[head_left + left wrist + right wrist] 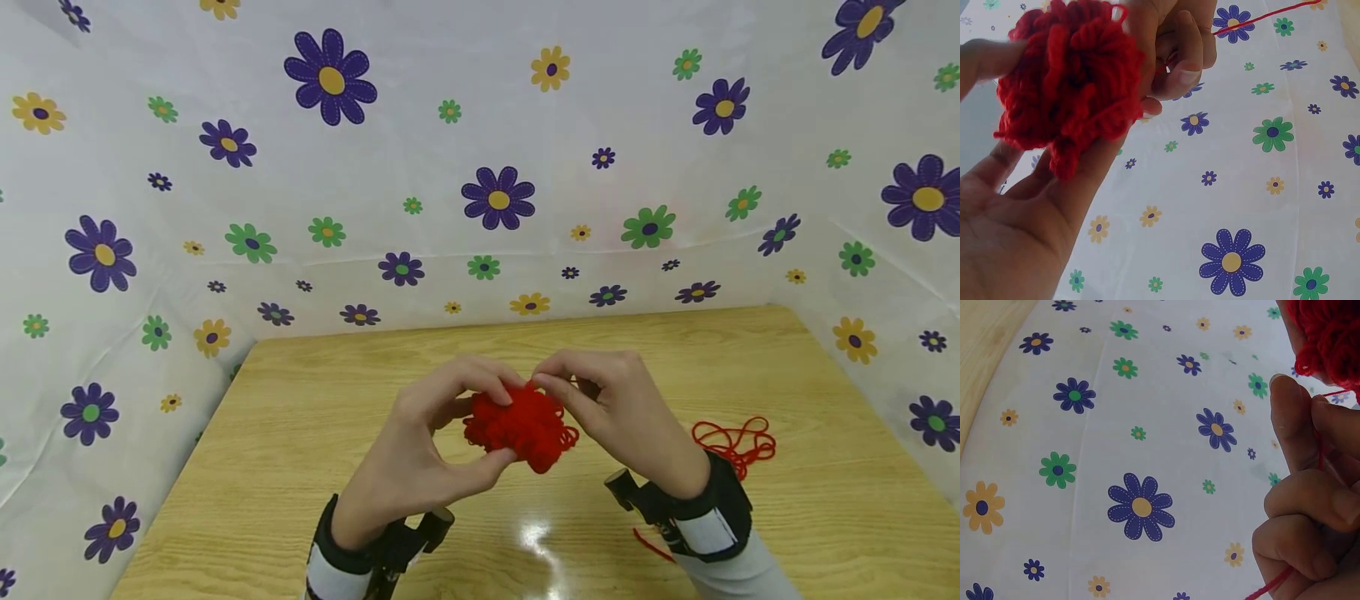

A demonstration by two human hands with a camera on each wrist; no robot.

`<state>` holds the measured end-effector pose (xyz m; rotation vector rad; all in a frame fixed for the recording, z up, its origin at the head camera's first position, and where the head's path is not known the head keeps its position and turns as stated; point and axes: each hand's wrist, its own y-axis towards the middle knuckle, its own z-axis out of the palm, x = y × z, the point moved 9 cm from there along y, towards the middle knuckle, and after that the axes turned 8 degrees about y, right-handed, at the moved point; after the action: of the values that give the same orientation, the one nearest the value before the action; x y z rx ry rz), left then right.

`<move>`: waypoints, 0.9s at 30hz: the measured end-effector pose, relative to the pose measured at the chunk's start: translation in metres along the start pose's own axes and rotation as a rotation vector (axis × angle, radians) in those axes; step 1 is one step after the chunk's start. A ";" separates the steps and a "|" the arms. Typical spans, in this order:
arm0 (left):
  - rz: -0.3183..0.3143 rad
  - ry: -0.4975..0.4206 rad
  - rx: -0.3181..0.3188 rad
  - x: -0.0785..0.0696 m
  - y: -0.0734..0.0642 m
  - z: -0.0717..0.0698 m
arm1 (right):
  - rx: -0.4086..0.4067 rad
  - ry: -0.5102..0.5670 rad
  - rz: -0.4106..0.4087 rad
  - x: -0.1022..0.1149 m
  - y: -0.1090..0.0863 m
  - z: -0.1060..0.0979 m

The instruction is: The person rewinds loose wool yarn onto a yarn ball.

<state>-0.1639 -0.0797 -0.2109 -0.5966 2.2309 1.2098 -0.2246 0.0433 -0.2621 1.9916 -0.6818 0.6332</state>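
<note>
- Holding bundle (pixel 525 429) in left hand (pixel 412 450), raised above table (pixel 300 417): moderately wide grip, with fingers over the upper edge and thumb on the lower one.
- Pinching strand (pixel 1266 17) in right hand (pixel 626 408), just beside bundle at its 1 o'clock: narrow between thumb and forefinger, with other fingers bent around the same strand in right wrist view.
- Lying on table at 3 o'clock from bundle, beyond right wrist: tangle (pixel 742 458), partly covered.
- Between 4 and 5 o'clock from bundle, also partly covered: end (pixel 652 546). Cannot tell whether joined to strand or to tangle.
- Could pull loops out of bundle, by tugging strand too strongly against a light left grip.
- Could lose strand, by relaxing the pinch too early or by holding only its very tip.
- Might make a knot in tangle, if joined to strand, by drawing quickly and without care.
- Might also flatten bundle, by squeezing too much with left thumb.
- Counted: one bundle, one strand in the pinch, one tangle, one end, two hands, two straps (pixel 727 492), one table, one flowered cloth (pixel 420 58) behind at 12 o'clock.
</note>
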 end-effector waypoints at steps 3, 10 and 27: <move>-0.006 -0.009 -0.042 0.002 0.000 -0.005 | 0.008 0.012 0.010 0.000 0.000 0.001; -0.030 -0.063 -0.108 0.006 0.001 -0.011 | 0.025 -0.012 0.013 0.002 0.001 0.005; -0.137 0.018 -0.277 0.021 -0.005 -0.024 | 0.038 -0.127 -0.044 0.006 -0.002 0.016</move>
<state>-0.1824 -0.1050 -0.2163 -0.8556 2.0138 1.4563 -0.2161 0.0288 -0.2664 2.0903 -0.7048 0.4999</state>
